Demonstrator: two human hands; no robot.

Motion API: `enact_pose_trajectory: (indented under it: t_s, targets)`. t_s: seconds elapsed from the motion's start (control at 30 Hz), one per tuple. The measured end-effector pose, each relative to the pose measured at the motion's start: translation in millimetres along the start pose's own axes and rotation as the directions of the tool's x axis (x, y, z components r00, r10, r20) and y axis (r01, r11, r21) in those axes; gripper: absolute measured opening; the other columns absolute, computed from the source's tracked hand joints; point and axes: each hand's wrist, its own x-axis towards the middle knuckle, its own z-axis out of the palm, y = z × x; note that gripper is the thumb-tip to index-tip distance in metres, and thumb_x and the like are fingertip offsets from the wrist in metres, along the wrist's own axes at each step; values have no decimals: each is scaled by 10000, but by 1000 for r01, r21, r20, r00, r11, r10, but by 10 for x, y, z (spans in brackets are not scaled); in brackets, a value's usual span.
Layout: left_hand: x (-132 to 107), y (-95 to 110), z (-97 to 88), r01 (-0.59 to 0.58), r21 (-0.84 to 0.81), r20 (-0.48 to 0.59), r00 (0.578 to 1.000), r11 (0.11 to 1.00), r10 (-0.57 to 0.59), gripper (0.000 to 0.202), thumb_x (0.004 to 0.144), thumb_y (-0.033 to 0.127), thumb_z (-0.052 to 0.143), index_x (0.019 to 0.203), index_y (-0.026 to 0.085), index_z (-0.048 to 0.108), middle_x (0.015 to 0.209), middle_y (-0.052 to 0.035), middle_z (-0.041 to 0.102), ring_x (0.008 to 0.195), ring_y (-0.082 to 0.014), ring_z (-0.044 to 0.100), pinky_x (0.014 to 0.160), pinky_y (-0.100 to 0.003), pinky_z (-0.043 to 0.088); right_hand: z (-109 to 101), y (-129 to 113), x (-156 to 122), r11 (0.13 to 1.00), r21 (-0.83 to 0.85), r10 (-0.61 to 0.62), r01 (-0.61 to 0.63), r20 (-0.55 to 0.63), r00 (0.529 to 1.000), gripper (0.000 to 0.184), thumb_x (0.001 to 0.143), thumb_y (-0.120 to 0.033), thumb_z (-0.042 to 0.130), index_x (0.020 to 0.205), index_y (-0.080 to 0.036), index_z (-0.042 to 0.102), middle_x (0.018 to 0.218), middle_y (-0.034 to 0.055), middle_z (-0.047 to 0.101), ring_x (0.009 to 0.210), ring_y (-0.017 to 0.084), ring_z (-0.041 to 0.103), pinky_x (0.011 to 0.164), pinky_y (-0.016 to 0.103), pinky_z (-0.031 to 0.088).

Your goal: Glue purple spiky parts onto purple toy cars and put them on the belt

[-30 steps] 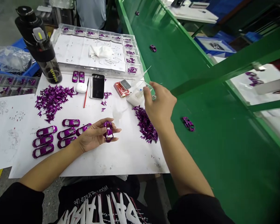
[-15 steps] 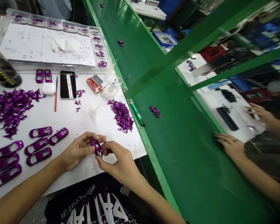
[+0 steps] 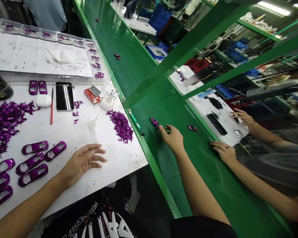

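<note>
Right hand (image 3: 172, 139) open just beside a small metallic-purple toy car body (image 3: 154, 122) on the green conveyor belt (image 3: 171, 178), left hand (image 3: 83, 162) open and empty on the white worktable (image 3: 64, 132), near 4 glossy purple car shells (image 3: 35, 147)

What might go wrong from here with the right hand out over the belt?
The right hand beside a purple model car could nudge it along the green belt. The green marker lying at the belt's edge might get knocked. The loose purple pieces near the table's edge could scatter.
</note>
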Motion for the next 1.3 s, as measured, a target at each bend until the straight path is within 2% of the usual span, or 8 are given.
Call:
enact_pose_trajectory:
  t_s: [0.23,0.4,0.57,0.73,0.9,1.07,1.2,1.3]
  targets:
    - [-15,-26,14,-112,144,9,994,983,112,427,955,570,737,919,152,653,942,-90,712,988,-241,711,868,-330,566,-17,-446,-17,990,139,-9,9,3,1000,212,701,-339,720,737,-177,587,902,198,716,1025,391,667,992,565,480]
    - [-51,-87,45,-276,497,-46,938,822,342,504,1061,630,501,1053,152,661,1076,-113,694,983,-206,677,912,-353,551,8,-881,-1138,881,429,-240,200,40,970,496,798,-605,726,1047,-209,560,901,71,724,744,220,713,716,369,600]
    - [-30,-70,37,-240,317,-125,948,917,292,716,978,623,679,1512,236,400,1257,-100,633,1115,-208,657,1016,-360,546,294,-1440,-2275,526,523,-777,671,-26,629,191,998,-373,640,1027,-205,554,765,18,680,610,145,647,550,256,510]
    - [23,83,-38,-254,-26,-277,931,967,237,707,816,439,913,1332,222,481,990,-29,622,942,-186,665,828,-300,592,70,-1839,-2073,482,635,-875,604,321,361,316,1007,-509,608,998,-194,628,812,27,697,684,150,636,613,270,484]
    - [19,196,-78,-250,-129,-261,942,960,211,627,792,320,917,1217,231,464,1022,-28,598,924,-228,679,749,-383,642,72,-2083,-1487,692,410,-707,595,218,673,441,865,-629,710,885,-194,646,781,47,704,695,193,637,642,322,448]
    - [17,198,-83,-224,-129,-202,960,966,195,572,805,270,859,1278,218,542,1029,-40,553,830,-186,643,595,-292,594,577,-2210,-1342,547,712,-796,440,279,538,449,881,-545,684,1165,-197,675,1192,79,740,924,204,674,859,377,542]
    - [48,180,-124,-246,-170,-166,962,954,219,449,824,227,842,1148,221,531,1054,-42,592,836,-175,648,654,-291,583,446,-2178,-1516,499,779,-713,381,119,691,476,1010,-571,543,1214,-164,683,835,30,723,567,131,572,575,304,485]
    - [73,170,-147,-234,-186,-155,966,954,207,458,857,255,830,1205,238,532,1015,-43,607,807,-158,623,647,-273,557,193,-2134,-1716,481,689,-600,542,-192,776,392,1064,-476,516,962,-182,755,583,-16,556,441,95,443,449,272,343]
